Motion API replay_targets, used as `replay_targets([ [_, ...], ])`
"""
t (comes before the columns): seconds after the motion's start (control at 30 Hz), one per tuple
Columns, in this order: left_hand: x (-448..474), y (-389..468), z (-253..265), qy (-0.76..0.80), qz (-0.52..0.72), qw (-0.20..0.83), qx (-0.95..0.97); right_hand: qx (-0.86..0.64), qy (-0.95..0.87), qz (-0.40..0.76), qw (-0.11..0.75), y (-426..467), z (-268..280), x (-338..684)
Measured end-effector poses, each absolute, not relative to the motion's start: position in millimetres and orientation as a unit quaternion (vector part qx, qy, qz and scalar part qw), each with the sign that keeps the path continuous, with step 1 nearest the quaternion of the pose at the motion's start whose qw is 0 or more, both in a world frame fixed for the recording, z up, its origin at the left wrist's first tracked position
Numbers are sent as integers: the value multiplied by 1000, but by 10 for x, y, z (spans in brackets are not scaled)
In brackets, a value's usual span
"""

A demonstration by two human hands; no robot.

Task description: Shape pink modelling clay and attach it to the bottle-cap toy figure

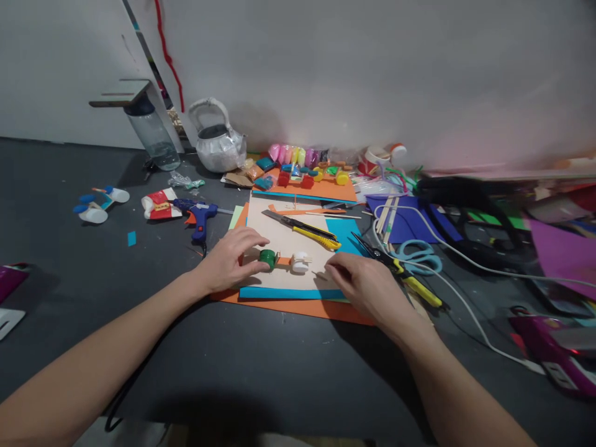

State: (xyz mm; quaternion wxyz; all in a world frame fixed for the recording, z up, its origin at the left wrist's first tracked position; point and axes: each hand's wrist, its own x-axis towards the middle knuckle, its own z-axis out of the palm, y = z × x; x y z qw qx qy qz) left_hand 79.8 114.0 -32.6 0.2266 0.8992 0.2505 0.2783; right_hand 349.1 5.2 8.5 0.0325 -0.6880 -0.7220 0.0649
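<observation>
A small craft car lies on a pale sheet (265, 233) in the middle. It has a green cap (267, 259) on its left, a white cap (299, 262) on its right, and a short orange strip (284, 261) between them. My left hand (235, 257) is beside the green cap, thumb and fingers apart, the thumb tip at the cap's edge. To the right of the white cap, my right hand (361, 282) has its fingers pinched on a thin stick (319, 275) pointing towards the car. A yellow and black utility knife (310, 231) rests just behind the car.
A blue glue gun (200, 218) lies left of the sheets. Yellow-handled pliers (421, 290), blue scissors (419, 257) and a white cable (465, 304) lie to the right. Behind stand a silver kettle (218, 149), a water bottle (156, 139) and colourful clay packs (298, 155).
</observation>
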Motion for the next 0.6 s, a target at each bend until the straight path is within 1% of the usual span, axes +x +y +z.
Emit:
replay_targets([
  [0.1,792,1147,-335,259,279,231,896,-705,-706,64,26,67,115,3547],
  [0.4,789,1158,-378,265,272,239,894,-727,-684,51,-35,111,-9,3496],
  [0.6,784,1158,-385,266,270,238,894,-722,-689,54,-31,119,-37,3469],
])
